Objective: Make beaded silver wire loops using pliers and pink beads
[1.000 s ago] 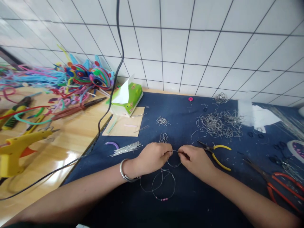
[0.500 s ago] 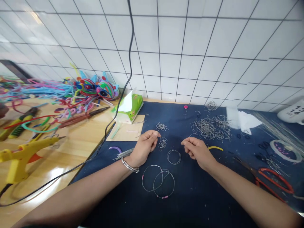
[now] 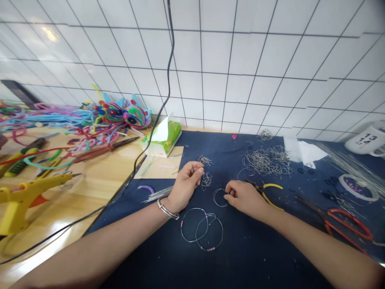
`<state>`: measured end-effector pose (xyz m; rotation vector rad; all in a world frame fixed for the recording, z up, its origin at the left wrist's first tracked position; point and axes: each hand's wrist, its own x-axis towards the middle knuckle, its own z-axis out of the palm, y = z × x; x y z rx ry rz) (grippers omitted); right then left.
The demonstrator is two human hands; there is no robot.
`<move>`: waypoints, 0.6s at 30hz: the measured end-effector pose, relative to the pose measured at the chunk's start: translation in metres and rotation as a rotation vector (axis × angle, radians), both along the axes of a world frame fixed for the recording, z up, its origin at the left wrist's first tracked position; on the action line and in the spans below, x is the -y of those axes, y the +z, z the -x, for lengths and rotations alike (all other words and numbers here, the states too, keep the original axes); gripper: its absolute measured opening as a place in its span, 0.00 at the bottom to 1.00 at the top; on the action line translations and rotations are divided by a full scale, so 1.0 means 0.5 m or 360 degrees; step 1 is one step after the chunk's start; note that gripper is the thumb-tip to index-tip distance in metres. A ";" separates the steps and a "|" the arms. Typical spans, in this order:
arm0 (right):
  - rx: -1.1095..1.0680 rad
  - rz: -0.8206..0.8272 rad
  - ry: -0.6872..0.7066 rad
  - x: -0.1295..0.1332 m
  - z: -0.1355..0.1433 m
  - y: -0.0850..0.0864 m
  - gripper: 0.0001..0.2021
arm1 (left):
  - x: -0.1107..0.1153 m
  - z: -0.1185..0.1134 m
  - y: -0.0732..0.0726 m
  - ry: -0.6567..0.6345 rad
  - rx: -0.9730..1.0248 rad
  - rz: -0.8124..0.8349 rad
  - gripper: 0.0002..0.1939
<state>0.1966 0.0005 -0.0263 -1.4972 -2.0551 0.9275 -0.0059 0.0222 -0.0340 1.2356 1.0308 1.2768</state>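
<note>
Two thin wire rings already carry pink beads: the left beaded ring point(image 3: 181, 229) and the right beaded ring point(image 3: 223, 235) lie overlapping on the dark cloth point(image 3: 248, 251), toward the near edge of the desk point(image 3: 118, 176). A plain wire ring point(image 3: 214, 198) lies just beyond them, farther from that edge; no beads show on it, so it looks the less finished of the three.

The right hand point(image 3: 244, 198) has thumb and forefinger brought together at its right rim and appears to pinch it. The left hand point(image 3: 185, 188) is half curled beside a bunch of wire loops point(image 3: 206, 182); whether its fingertips hold anything, I cannot tell.

Much material looks unused: straight wires point(image 3: 159, 194) by the left wrist, a large wire tangle point(image 3: 266, 161) toward the desk's back edge, and pink beads point(image 3: 350, 186) in a dish toward its right side. Yellow-handled pliers point(image 3: 273, 186) lie beyond the right hand.
</note>
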 end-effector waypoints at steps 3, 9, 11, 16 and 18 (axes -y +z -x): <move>0.0117 -0.0052 0.0020 0.002 0.001 -0.005 0.02 | 0.007 -0.001 0.005 -0.0074 -0.0118 -0.0035 0.09; 0.0254 -0.0079 0.0030 -0.007 -0.003 -0.004 0.02 | 0.013 -0.003 0.009 -0.0136 -0.0383 -0.0108 0.07; 0.0279 -0.0088 0.0049 -0.009 -0.003 -0.005 0.02 | 0.012 -0.004 0.009 -0.0209 -0.0544 -0.0188 0.06; 0.0305 -0.0095 0.0099 -0.010 -0.002 -0.007 0.03 | 0.017 -0.007 0.009 -0.0467 -0.1091 -0.0546 0.05; 0.0297 -0.0090 0.0109 -0.009 -0.003 -0.005 0.03 | 0.020 -0.008 0.010 -0.0522 -0.1215 -0.0610 0.06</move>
